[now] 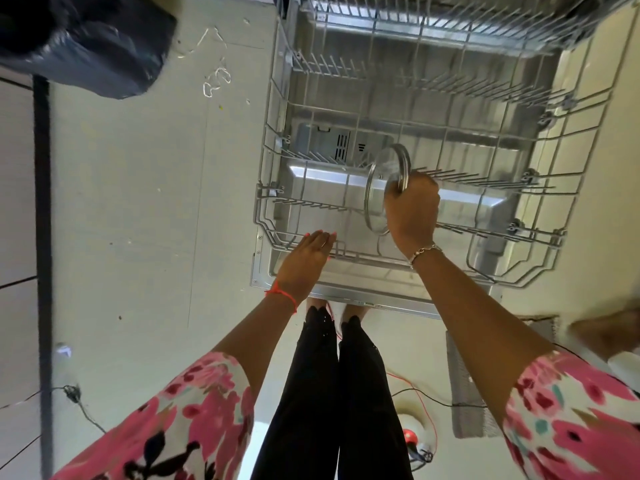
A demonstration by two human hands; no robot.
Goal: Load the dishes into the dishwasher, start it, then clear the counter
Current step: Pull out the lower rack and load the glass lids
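Observation:
The dishwasher's lower wire rack is pulled out over the open door. My right hand grips the rims of two glass lids with metal rims, held upright on edge among the rack's tines near the middle. My left hand lies with straight fingers on the rack's front left rim. Apart from the lids, the rack holds no dishes. The upper rack shows at the top of the view.
A black rubbish bag lies on the floor at the upper left. Cables and a red object lie on the floor behind my legs. A grey grille panel sits on the floor to the right.

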